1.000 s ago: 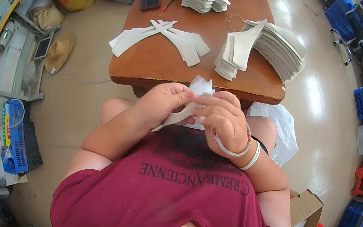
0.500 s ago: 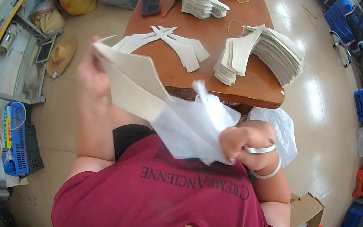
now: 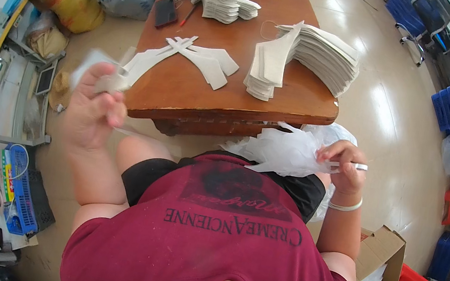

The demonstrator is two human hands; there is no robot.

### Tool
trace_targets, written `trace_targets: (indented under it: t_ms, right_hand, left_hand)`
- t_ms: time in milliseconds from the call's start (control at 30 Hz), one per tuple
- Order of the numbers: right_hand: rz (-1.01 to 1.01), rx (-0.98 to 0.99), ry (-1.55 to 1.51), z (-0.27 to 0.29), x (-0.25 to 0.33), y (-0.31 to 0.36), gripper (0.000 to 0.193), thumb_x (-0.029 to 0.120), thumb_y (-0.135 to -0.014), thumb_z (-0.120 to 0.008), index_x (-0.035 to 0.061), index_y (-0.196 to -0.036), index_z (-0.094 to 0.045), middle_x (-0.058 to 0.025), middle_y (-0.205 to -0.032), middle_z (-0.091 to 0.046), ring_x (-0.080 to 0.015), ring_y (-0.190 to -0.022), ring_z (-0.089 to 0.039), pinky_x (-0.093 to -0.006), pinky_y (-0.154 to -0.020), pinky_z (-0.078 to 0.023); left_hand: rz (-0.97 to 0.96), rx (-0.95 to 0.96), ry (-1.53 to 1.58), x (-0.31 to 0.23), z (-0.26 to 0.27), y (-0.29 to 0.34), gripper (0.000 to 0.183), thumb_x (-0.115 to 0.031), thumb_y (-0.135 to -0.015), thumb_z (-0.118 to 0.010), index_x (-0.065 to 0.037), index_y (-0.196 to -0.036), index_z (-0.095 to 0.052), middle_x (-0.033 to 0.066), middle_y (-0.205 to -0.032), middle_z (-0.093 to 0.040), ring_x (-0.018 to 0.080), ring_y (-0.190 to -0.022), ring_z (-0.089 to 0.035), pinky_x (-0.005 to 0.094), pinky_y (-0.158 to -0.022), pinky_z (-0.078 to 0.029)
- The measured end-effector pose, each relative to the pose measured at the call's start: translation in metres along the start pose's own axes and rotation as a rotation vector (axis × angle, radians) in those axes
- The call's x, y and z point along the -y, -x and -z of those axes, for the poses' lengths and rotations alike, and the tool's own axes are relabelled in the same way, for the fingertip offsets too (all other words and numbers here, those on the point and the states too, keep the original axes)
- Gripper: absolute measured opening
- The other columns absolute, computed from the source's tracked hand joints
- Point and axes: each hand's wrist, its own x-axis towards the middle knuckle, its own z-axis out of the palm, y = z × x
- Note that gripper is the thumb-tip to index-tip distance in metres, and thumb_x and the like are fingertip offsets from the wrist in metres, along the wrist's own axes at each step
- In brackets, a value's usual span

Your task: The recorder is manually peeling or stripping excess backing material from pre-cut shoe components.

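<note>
Pinching a blurred pale piece (image 3: 111, 83) between thumb and fingers, the left hand (image 3: 94, 111) is raised beside the table's (image 3: 154, 99) near left corner; a light hold by the edge would likely avoid creasing. Crossed pale pieces (image 3: 205, 66) lie on the tabletop. Further right, a bunch of thin white sheets (image 3: 283, 152) spreads above the lap, its right end pinched by the right hand (image 3: 348, 167); gathering loose edges there should prevent snagging.

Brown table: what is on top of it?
The table holds mainly a curved pale stack, crossed pale pieces, a far stack, a dark boxy object and a red-tipped pen. Wood under both stacks is covered.
</note>
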Motion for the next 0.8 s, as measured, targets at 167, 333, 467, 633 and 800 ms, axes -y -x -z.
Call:
trace_targets:
  t_ms: [167, 333, 467, 633, 800]
  right_hand:
    - [-0.195, 0.087, -0.190, -0.025, -0.026, -0.023, 0.031, 0.016, -0.089, -0.063, 0.0004, -0.064, -0.054, -0.0303, -0.104, -0.066, -0.0220, -0.060, -0.064, -0.0337, -0.060, -0.055]
    - [-0.372, 0.114, -0.459, -0.052, -0.074, -0.028, 0.039, 0.026, -0.076, -0.084, 0.0096, -0.065, -0.051, -0.0243, -0.134, -0.056, -0.0192, -0.077, -0.065, -0.0288, -0.058, -0.051]
    - [-0.465, 0.191, -0.741, -0.053, -0.072, -0.013, 0.033, 0.001, -0.079, -0.077, 0.0094, -0.068, -0.047, -0.0272, -0.117, -0.064, -0.0146, -0.049, -0.056, -0.0306, -0.051, -0.050]
    - [-0.576, 0.166, -0.546, -0.047, -0.058, -0.003, 0.038, -0.002, -0.078, -0.076, 0.0111, -0.066, -0.042, -0.0257, -0.111, -0.064, -0.0119, -0.047, -0.053, -0.0285, -0.050, -0.050]
    - [-0.447, -0.189, -0.526, -0.055, -0.073, -0.014, 0.036, 0.008, -0.078, -0.080, 0.0123, -0.077, -0.044, -0.0181, -0.139, -0.048, -0.0124, -0.060, -0.057, -0.0289, -0.057, -0.051]
  left_hand:
    - [0.405, 0.187, -0.120, 0.010, -0.091, -0.010, 0.033, 0.003, -0.082, -0.069, -0.002, -0.114, -0.060, 0.0140, -0.095, -0.069, 0.0111, -0.062, -0.062, 0.0200, -0.044, -0.046]
    - [0.609, 0.423, -0.171, 0.026, -0.148, -0.030, 0.028, 0.005, -0.084, -0.068, -0.002, -0.111, -0.062, 0.0097, -0.094, -0.069, 0.0068, -0.059, -0.058, 0.0185, -0.047, -0.045]
    - [0.576, 0.345, -0.205, 0.036, -0.157, -0.040, 0.028, 0.004, -0.085, -0.068, -0.003, -0.111, -0.062, 0.0089, -0.093, -0.068, 0.0066, -0.057, -0.057, 0.0181, -0.047, -0.043]
    - [0.489, 0.197, -0.095, 0.062, -0.146, -0.063, 0.029, 0.000, -0.086, -0.069, -0.004, -0.114, -0.061, 0.0103, -0.094, -0.069, 0.0055, -0.050, -0.052, 0.0170, -0.045, -0.040]
    - [0.606, 0.301, 0.008, 0.076, -0.159, -0.070, 0.028, -0.001, -0.088, -0.066, -0.003, -0.115, -0.060, 0.0118, -0.095, -0.070, 0.0032, -0.048, -0.049, 0.0155, -0.043, -0.038]
